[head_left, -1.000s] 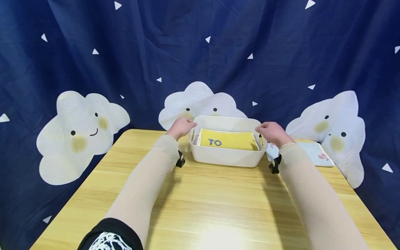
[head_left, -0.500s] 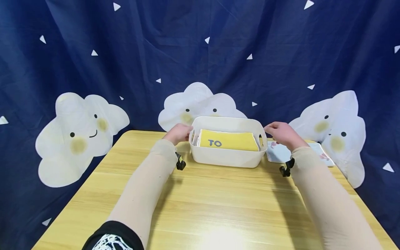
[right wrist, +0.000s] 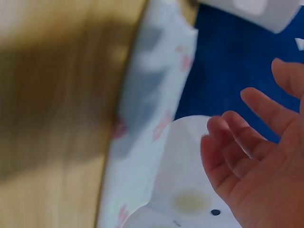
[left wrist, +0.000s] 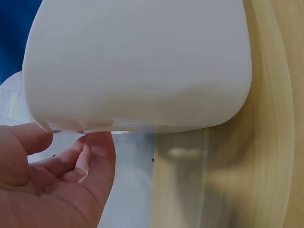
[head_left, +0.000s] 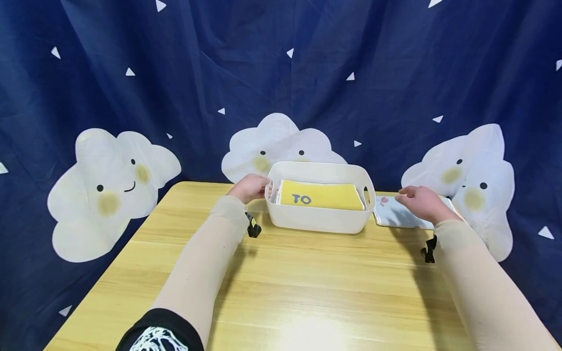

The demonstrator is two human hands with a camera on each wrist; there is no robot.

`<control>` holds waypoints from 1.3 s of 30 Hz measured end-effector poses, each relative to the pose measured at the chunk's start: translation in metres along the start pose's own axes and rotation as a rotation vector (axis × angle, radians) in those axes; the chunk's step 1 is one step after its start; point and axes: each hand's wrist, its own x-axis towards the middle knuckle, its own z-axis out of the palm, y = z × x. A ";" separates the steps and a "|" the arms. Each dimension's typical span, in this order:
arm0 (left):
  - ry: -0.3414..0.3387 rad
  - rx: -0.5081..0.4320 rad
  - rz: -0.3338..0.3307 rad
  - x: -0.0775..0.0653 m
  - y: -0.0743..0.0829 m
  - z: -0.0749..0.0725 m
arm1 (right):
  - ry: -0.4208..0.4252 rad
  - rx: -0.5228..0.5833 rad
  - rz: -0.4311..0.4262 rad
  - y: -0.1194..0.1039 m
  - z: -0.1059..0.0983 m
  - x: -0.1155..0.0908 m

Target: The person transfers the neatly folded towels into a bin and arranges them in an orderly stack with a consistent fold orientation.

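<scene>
At the back of the table stands a white plastic basket (head_left: 316, 219) with a handle hole at each end. A folded yellow cloth (head_left: 333, 196) marked "TO" lies inside it, with white edges showing below. My left hand (head_left: 250, 187) grips the basket's left handle; in the left wrist view, fingers (left wrist: 100, 156) reach up into the hole, their tips partly hidden. My right hand (head_left: 423, 202) hovers over a flat pale-blue cloth (head_left: 391, 215) with pink prints, right of the basket. In the right wrist view its loosely bent fingers (right wrist: 266, 111) hold nothing, apart from the cloth.
The light wooden table (head_left: 325, 282) runs from the basket toward me. A dark blue curtain (head_left: 197, 73) with white clouds and triangles hangs right behind the table's back edge. The basket's right end sits close to the blue cloth.
My right hand has left the basket's right rim and moved right, over the blue cloth. My left hand has shifted slightly outward and down to the left handle. The basket has stayed in place.
</scene>
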 end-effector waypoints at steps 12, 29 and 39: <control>-0.002 -0.020 -0.004 -0.001 0.001 0.000 | -0.123 -0.202 0.069 0.032 0.031 0.005; 0.008 -0.020 -0.006 0.000 0.009 0.004 | -0.208 -0.224 0.118 0.047 0.042 0.007; 0.016 -0.008 -0.024 0.002 -0.003 -0.002 | -0.262 -0.235 0.123 0.039 0.051 0.007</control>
